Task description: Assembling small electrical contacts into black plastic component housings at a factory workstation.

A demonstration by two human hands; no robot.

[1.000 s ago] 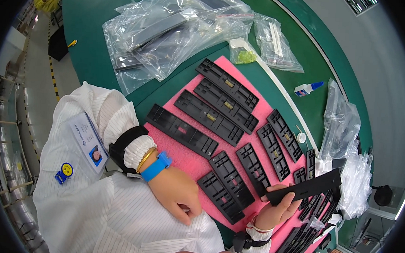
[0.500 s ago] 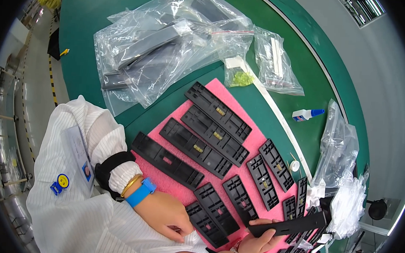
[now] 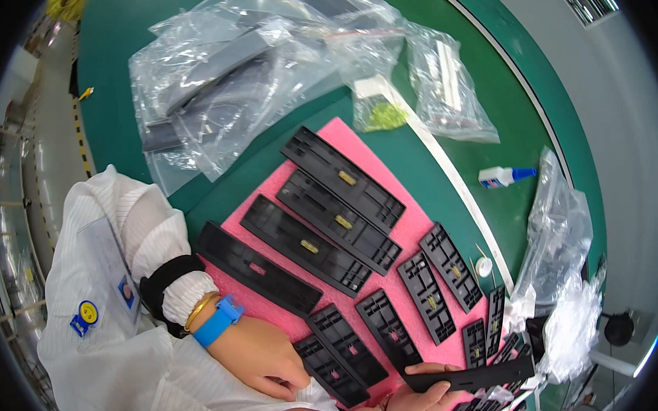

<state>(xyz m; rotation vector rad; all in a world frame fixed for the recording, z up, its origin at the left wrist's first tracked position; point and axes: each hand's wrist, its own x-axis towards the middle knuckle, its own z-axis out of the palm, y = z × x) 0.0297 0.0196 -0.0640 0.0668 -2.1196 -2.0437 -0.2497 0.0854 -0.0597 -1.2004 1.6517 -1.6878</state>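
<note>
My right hand (image 3: 424, 401) grips one end of a long black plastic panel (image 3: 477, 376), thumb on top, and holds it above the lower right of a pink foam mat (image 3: 324, 141). Its smooth face with a small slot shows. My left hand (image 3: 271, 359) is curled closed at the mat's near left edge; whatever is inside, if anything, is hidden. Beside it lie short ribbed black panels (image 3: 347, 344). Longer black panels (image 3: 308, 242), some with a small yellowish insert in the middle slot, lie in a slanted row farther up the mat.
Clear plastic bags (image 3: 224, 78) with dark parts cover the far left table. A small bag of green bits (image 3: 385, 117) and a bag with white strips (image 3: 448, 77) lie beyond the mat. To the right are a blue-capped glue bottle (image 3: 505, 176), a small white dish (image 3: 483, 267) and crumpled plastic (image 3: 572, 326).
The whole view has shifted slightly, with the mat and bags now a little farther left. My right hand still holds the panel, now tilted a little flatter. My left hand stays curled.
</note>
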